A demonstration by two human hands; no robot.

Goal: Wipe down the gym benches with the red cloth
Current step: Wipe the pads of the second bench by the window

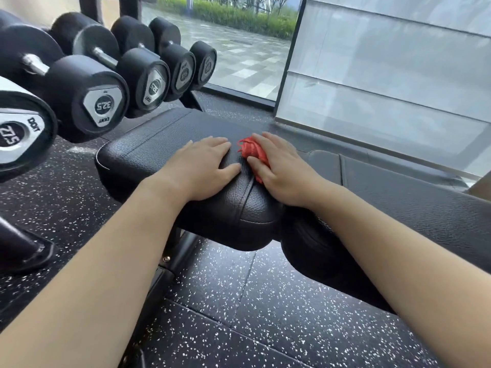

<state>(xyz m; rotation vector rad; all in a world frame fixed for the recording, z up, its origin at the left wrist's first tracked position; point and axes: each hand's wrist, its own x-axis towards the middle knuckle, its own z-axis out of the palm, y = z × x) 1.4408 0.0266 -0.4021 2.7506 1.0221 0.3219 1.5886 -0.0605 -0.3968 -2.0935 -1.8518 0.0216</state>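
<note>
A black padded gym bench runs across the middle of the view, its seat pad near me and a longer pad stretching to the right. My left hand lies flat on the seat pad with straight fingers. My right hand presses the crumpled red cloth onto the pad just to the right of it, fingers bent over the cloth. Most of the cloth is hidden under that hand; a red bunch shows at the fingertips and a strip at the thumb.
A rack of black dumbbells stands close on the left, its ends overhanging the bench's far left corner. Speckled black rubber floor lies below. A glass wall rises behind the bench on the right, with a window to an outdoor pavement.
</note>
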